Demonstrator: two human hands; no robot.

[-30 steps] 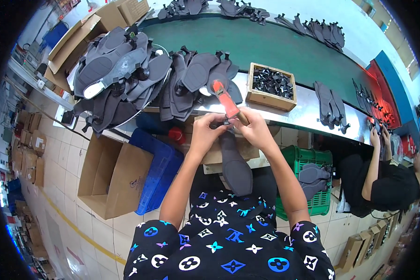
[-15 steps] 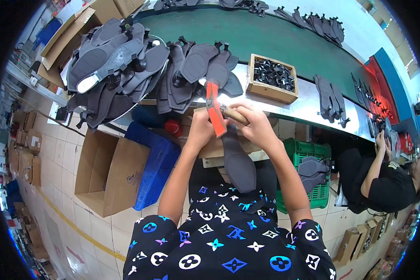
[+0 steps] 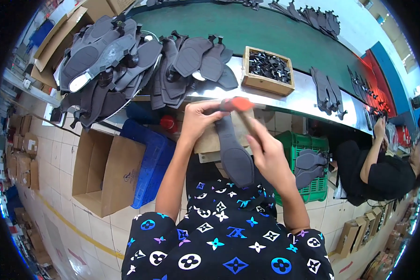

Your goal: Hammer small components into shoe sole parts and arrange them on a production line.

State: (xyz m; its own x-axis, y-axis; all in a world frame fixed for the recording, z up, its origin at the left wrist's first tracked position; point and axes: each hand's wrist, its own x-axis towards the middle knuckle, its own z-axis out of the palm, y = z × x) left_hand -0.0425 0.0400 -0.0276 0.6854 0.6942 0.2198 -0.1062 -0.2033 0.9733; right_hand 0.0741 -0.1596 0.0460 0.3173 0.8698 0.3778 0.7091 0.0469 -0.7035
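A dark grey shoe sole [image 3: 236, 161] lies lengthwise in front of me, its wide end toward my shirt. My left hand [image 3: 198, 122] is closed on the narrow far end of the sole, over a pale work block [image 3: 209, 141]. My right hand [image 3: 271, 158] grips the wooden handle of a hammer with a red head [image 3: 240, 103]. That head, smeared by motion, is over the sole's far end beside my left fingers. It hides what lies beneath, so I cannot tell whether it touches.
Behind my hands stands a wooden box [image 3: 245, 81] of small black parts. Piled soles [image 3: 98, 56] fill the bench's left side. Below are a cardboard box [image 3: 121, 175], a blue crate [image 3: 156, 163] and a green crate [image 3: 291, 140]. A co-worker [image 3: 382, 168] sits at right.
My right hand has moved down and right along with the hammer, and the hammer has turned. My left hand stays at the sole's far end. The view has shifted slightly.
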